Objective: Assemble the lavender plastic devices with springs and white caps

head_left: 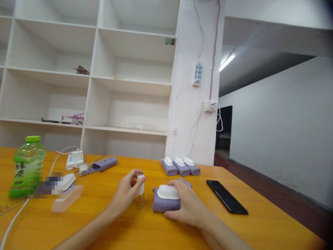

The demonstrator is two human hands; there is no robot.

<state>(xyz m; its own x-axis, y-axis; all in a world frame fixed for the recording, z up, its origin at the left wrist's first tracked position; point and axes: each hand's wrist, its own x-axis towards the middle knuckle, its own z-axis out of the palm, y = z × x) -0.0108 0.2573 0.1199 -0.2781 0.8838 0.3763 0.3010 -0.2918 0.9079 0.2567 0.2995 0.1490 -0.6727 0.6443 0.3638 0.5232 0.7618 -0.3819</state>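
While my left hand [125, 194] pinches the small bottle [141, 194] upright on the table [260, 222], my right hand [187, 205] should press the purple case [166, 203] flat, fingers closed over it.

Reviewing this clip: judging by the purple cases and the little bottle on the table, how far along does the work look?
Three purple cases stand lined up at the table's far edge, which look finished. In hand: the left hand pinches the white cap of a small bottle standing on the table, while the right hand steadies another purple case. One more purple piece lies apart at the left, seemingly unhandled.
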